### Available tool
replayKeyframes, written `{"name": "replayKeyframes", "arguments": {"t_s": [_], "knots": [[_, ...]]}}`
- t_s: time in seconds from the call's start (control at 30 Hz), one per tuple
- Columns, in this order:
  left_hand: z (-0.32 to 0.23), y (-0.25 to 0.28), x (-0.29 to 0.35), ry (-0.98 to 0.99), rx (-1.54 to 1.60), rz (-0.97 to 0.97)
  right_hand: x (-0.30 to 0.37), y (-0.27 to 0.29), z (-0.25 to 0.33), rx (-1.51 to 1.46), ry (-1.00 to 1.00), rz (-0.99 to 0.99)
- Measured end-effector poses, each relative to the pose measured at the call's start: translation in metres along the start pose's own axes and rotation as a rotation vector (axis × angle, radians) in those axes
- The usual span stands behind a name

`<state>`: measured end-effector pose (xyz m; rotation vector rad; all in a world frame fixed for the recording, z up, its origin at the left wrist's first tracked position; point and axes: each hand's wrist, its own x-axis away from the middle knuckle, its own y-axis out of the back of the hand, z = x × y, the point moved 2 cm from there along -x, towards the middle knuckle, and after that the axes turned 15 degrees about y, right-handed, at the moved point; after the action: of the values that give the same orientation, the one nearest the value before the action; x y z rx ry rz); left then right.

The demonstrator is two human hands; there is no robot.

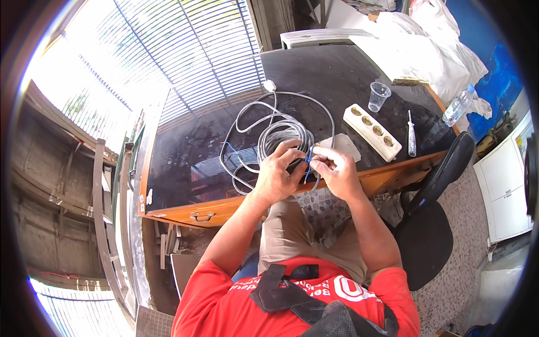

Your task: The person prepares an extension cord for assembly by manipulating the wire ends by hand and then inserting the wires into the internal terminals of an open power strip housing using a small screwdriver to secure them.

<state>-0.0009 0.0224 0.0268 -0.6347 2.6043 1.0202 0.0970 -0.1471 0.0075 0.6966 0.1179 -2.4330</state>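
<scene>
cup [379, 96], capped bottle [458, 106], fingers [327, 154] pinching blue tie [308, 160]

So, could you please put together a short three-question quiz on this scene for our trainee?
1. What colour is the tie between the left grip and the right grip?
2. True or false: the power strip lies to the left of the slim tool.
3. The grey cable is: A) stretched straight; B) mostly coiled; C) cut into short pieces.

Key: 1. Blue. 2. True. 3. B.

Cable [279, 133]: grey
Tie [308, 159]: blue
Socket strip [372, 132]: cream
Tabletop [314, 67]: black
Shirt [219, 300]: red, white print
Floor [465, 224]: speckled grey
</scene>
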Motion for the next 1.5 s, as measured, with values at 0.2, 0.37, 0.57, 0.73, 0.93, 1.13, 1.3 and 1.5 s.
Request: {"name": "replayKeyframes", "arguments": {"t_s": [0.2, 0.37, 0.57, 0.73, 0.93, 1.13, 1.3, 1.5], "knots": [[0.007, 0.010, -0.003, 0.051, 0.078, 0.081, -0.011, 0.009, 0.023, 0.487, 0.372, 0.099], [0.017, 0.008, -0.001, 0.013, 0.092, 0.126, -0.022, 0.008, 0.016, 0.351, 0.497, 0.255], [0.013, -0.006, 0.013, -0.074, -0.099, 0.118, -0.008, 0.023, -0.002, 0.173, 0.135, 0.307], [0.014, -0.004, 0.011, -0.107, -0.129, 0.144, 0.005, 0.011, -0.002, 0.107, 0.118, 0.227], [0.018, -0.008, 0.013, -0.155, -0.139, 0.112, 0.001, 0.003, 0.005, 0.265, 0.155, 0.278], [0.023, -0.005, 0.013, -0.233, -0.124, 0.087, 0.006, 0.009, -0.018, 0.226, 0.058, 0.292], [0.023, -0.007, 0.015, -0.079, -0.045, 0.098, 0.019, 0.017, -0.021, 0.258, 0.118, 0.169], [0.011, 0.004, 0.020, -0.251, -0.199, -0.073, 0.012, 0.011, -0.006, 0.381, 0.366, 0.213]]}}
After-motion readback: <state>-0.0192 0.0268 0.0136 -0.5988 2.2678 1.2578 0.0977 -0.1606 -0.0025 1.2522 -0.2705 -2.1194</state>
